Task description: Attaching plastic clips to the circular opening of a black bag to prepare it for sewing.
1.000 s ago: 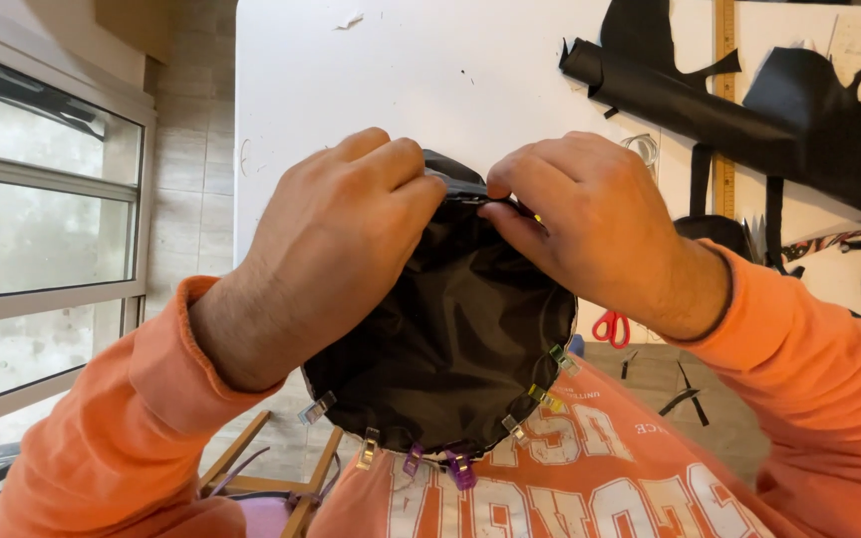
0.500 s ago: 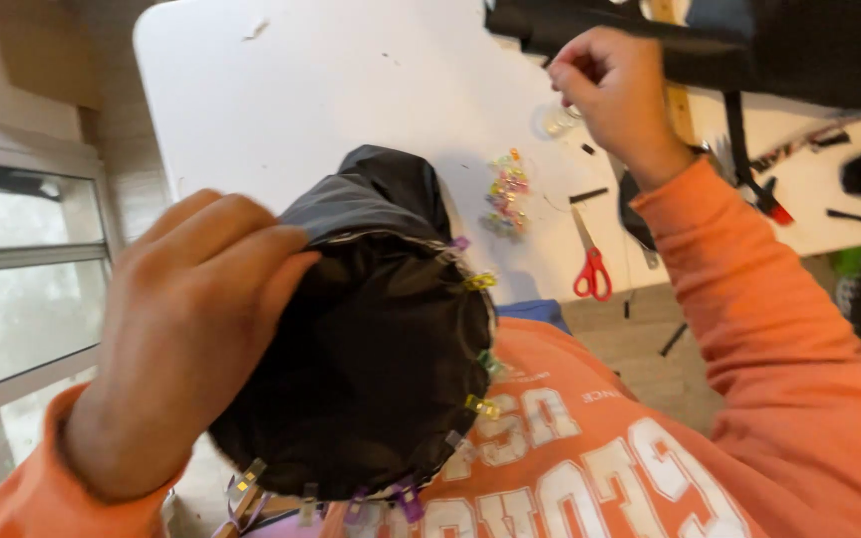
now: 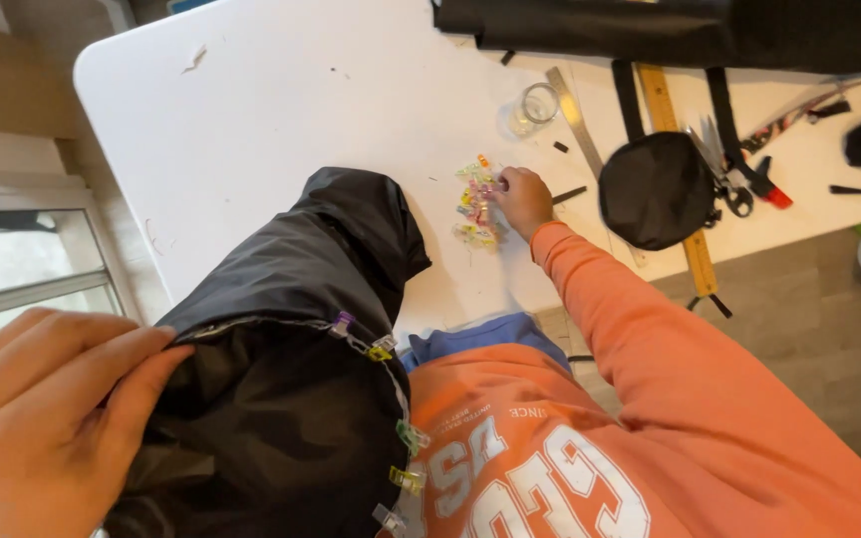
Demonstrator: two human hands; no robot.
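Head view, looking down over the desk [image 3: 251,120].

Left hand [image 3: 47,428]: close to the camera at lower left, fingers closed in a pinch on the rim of the black fabric piece [image 3: 281,399]. The piece is raised off the desk in front of the chest; its seam edge runs from the left hand toward lower right and carries a row of small coloured clips [image 3: 381,349].

Right hand [image 3: 522,197]: arm stretched forward in an orange sleeve [image 3: 650,359], fingers curled down at the right edge of the pile of loose clips [image 3: 477,204] on the desk. Fingertips touch or nearly touch the pile; cannot tell whether a clip is already pinched (fingers hide it).

Key relation: the pile lies ahead and right of the fabric piece, well apart from the left hand, directly at the right hand. The right hand is clearly nearer.

Around: a clear glass jar [image 3: 530,105] beyond the pile, a round black pouch [image 3: 655,189] to its right over a yellow ruler [image 3: 685,199], and scissors [image 3: 724,169] further right.
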